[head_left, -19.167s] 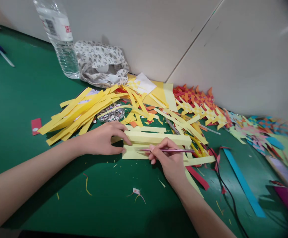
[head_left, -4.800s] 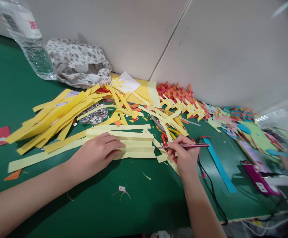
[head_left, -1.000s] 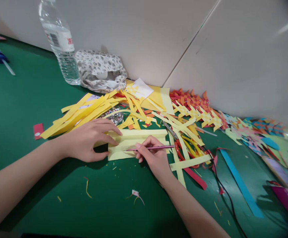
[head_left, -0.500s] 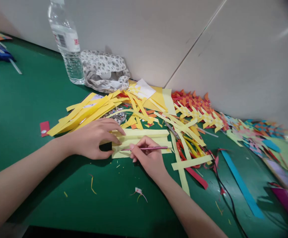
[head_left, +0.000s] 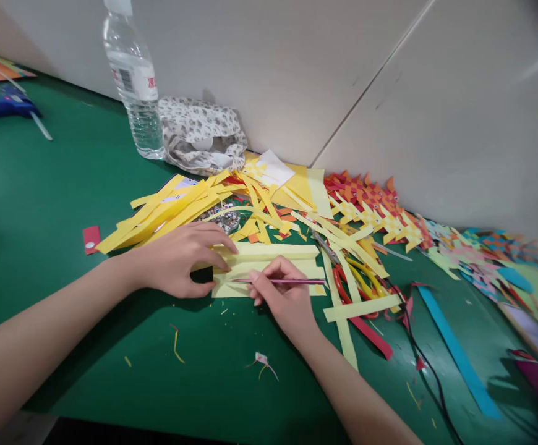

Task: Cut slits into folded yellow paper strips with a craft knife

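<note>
The right hand point(head_left: 284, 295) pinches a thin pink pencil point(head_left: 287, 282), fingers closed round it, tip on the pale yellow paper sheet point(head_left: 269, 264). Just beside, the left hand point(head_left: 183, 258) presses spread fingertips on the sheet's near edge. Firm, flat pressure would keep the line straight. The mark under the pencil tip is too faint to read.

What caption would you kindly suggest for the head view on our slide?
Left hand pins pale yellow paper on a green table while the right hand draws a pencil across it.
</note>
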Available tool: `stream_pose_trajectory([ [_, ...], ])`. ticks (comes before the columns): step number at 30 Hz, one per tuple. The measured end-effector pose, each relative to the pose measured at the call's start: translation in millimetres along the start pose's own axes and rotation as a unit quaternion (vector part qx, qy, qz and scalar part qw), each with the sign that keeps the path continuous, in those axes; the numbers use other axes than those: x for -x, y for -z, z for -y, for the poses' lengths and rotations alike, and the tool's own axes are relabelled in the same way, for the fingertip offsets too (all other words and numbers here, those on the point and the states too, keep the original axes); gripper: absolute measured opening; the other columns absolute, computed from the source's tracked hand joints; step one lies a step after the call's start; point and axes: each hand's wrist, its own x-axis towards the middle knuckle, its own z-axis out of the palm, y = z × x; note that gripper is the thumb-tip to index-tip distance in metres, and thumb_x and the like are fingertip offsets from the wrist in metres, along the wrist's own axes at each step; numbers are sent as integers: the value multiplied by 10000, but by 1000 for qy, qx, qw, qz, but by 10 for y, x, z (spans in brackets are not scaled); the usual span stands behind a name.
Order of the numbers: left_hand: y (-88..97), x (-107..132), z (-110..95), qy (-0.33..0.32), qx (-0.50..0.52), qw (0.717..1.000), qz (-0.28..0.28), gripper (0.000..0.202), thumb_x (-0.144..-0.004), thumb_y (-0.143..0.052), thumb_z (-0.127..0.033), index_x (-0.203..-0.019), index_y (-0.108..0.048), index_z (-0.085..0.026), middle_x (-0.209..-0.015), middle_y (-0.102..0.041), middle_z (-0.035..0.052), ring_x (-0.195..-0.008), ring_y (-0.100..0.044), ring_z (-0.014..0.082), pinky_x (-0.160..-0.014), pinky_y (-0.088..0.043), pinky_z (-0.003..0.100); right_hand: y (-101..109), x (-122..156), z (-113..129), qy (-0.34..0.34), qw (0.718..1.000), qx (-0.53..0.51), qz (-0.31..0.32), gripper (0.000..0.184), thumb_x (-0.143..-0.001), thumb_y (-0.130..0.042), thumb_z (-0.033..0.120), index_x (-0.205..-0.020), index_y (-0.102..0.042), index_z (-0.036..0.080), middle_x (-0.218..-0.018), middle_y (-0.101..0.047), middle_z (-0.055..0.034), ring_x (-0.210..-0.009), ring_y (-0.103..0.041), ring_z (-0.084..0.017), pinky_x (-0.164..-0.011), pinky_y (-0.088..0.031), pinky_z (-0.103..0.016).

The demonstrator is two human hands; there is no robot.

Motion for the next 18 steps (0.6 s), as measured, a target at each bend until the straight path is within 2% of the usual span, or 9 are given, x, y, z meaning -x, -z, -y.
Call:
stream_pose_trajectory([
  [3,-6,-9,-1,-1,-2,1000,-2,137,-741,-648,-252,-859,-715,-229,-1150,-679,45,-1056,-599,239,-972,-451,400,-64,2,-17,-3,1000,1,31,272,-793,-715,312,-668,-495,212,-533,-636,33,-424,-564,-89,-436,-444,-197],
  [7,-3,-7,-7,-4,-2,1000,-7,115,-757,-640,-264,-839,-709,-223,-1147,-682,50,-1067,-598,236,-976,-450,392,-77,1,-26,-5,999,15,41,255,-791,-720,306,-682,-512,209,-554,-646,30,-446,-583,-96,-454,-461,-205],
  [14,6,7,-10,-3,-5,1000,-2,218,-739,-649,-254,-942,-728,-245,-1160,-679,43,-1063,-599,237,-974,-455,393,1,3,5,-24,999,20,-30,274,-791,-696,276,-632,-483,206,-478,-593,53,-389,-510,-71,-415,-413,-178],
  [18,6,15,-9,6,-4,1000,4,234,-746,-637,-247,-960,-731,-242,-1182,-669,49,-1069,-598,242,-981,-452,404,32,1,2,-6,999,21,-38,274,-799,-685,270,-627,-480,210,-468,-580,59,-386,-506,-73,-415,-424,-184],
])
